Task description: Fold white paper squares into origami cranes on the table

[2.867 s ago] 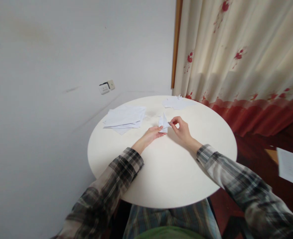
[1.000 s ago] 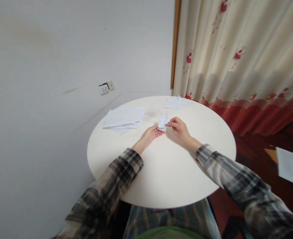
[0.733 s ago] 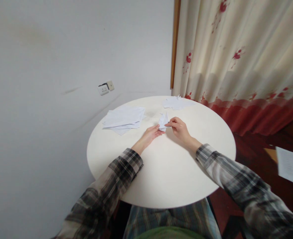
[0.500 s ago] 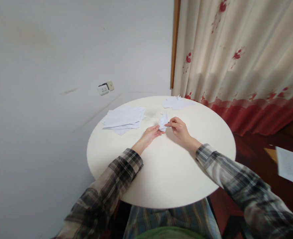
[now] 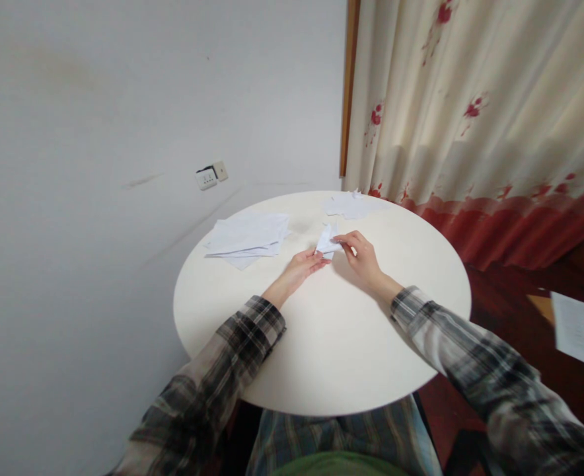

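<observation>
A small folded piece of white paper (image 5: pixel 326 242) is between my two hands, a little above the round white table (image 5: pixel 331 344). My left hand (image 5: pixel 302 266) grips its lower left edge between thumb and fingers. From the right, my right hand (image 5: pixel 357 251) pinches the paper's right side with thumb and forefinger. Fingers cover part of both edges, and the exact folds are too small to make out.
Left of my hands lies a loose stack of white sheets (image 5: pixel 247 235). More white paper pieces (image 5: pixel 352 205) rest near the table's far edge. A wall socket (image 5: pixel 206 178) is beyond, and a floral curtain (image 5: pixel 450 119) hangs at the right.
My right thumb and forefinger have shifted slightly up on the paper, and a flap of it now lies across towards them. The left hand has barely moved.
</observation>
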Demonstrator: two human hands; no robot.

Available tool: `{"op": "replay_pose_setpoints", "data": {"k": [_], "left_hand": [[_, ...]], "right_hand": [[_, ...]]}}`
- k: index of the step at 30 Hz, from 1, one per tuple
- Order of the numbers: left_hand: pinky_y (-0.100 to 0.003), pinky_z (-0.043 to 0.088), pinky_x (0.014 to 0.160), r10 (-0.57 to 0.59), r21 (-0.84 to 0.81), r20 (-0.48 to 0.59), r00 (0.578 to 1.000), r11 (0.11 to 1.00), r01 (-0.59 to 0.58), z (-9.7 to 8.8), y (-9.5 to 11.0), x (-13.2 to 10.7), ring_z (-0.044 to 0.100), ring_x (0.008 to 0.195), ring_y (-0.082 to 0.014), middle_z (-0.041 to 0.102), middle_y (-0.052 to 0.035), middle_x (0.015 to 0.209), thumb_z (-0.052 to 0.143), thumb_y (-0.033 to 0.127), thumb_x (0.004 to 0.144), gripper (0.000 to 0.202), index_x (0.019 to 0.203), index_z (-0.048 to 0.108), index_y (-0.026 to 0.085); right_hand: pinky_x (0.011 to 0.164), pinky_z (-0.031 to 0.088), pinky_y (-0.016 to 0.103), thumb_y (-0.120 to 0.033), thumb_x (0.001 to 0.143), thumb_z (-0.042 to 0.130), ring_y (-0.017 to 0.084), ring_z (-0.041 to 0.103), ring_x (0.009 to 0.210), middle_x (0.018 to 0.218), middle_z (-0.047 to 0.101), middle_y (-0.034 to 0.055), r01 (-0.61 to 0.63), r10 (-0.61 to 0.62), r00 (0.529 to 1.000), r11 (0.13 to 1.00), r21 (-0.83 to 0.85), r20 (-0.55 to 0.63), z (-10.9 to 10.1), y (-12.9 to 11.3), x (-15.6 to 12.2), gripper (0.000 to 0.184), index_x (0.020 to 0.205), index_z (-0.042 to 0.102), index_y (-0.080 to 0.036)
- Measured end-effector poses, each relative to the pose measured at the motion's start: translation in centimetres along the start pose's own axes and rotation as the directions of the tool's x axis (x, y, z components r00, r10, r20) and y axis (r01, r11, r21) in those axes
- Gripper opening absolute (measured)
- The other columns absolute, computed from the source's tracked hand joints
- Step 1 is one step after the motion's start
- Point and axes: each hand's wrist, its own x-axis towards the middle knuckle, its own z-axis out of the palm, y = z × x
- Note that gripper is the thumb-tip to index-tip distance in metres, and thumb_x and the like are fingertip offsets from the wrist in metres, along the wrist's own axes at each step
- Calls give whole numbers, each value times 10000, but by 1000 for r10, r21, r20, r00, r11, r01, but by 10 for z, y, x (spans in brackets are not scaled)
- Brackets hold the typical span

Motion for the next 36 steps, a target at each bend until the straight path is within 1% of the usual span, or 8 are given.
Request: {"op": "replay_pose_setpoints", "data": {"k": [4,9,16,22,25,29,32,36], "left_hand": [[-257,433,817,39,72,-20,999,997,-37,-3,-2,2,602,767,-109,665,-50,862,686,207,659,240,884,648,134],[-225,423,721,104,178,-81,991,980,-88,-6,-4,6,572,715,-102,663,-35,816,683,162,593,292,882,647,134],[-232,416,738,142,112,-133,981,986,-127,-5,-2,5,576,741,-106,656,-22,843,676,121,568,491,1048,575,136],[-248,415,734,148,103,-171,974,986,-131,-6,-1,5,578,714,-108,658,-17,816,676,121,555,508,1051,567,137],[-260,421,737,142,121,-148,979,985,-124,-5,-3,6,583,719,-120,662,-23,810,690,132,545,487,1020,582,126],[-297,432,765,129,213,-111,985,972,-103,-2,-6,6,588,728,-145,664,-25,771,707,151,542,454,983,600,121],[-316,428,800,141,315,-89,986,943,-107,1,-3,5,589,810,-178,664,-56,856,711,152,532,429,950,618,130],[-311,408,840,215,408,-130,968,901,-145,0,1,3,530,1003,-208,618,-69,1049,647,181,601,384,984,622,183]], "right_hand": [[695,439,302,-185,829,448,156,525,706,793,567,38,-52,52,999,999,8,-3,0,-1,1,250,1041,579,-212],[691,450,290,-266,834,464,134,539,677,792,593,22,-129,131,991,987,91,-7,1,-4,0,276,1089,543,-198],[691,462,286,-331,881,378,120,563,662,870,589,37,-207,229,969,958,198,-95,-2,-3,1,301,1127,488,-197],[661,449,277,-329,856,438,131,553,694,854,574,37,-189,204,974,972,142,-97,-2,-3,2,220,963,571,-190],[653,431,270,-327,839,476,137,537,716,823,590,36,-169,175,983,979,112,-48,-3,-6,2,198,895,605,-187],[614,407,259,-342,799,539,122,502,633,739,590,21,-205,207,978,973,109,-7,-2,-6,3,188,811,630,-177],[580,387,251,-340,787,552,116,477,585,660,569,8,-232,232,973,968,100,10,-1,-4,3,202,703,624,-171],[594,381,257,-318,801,539,123,480,598,653,568,16,-210,209,978,976,52,30,-2,0,3,203,694,629,-171]]}}
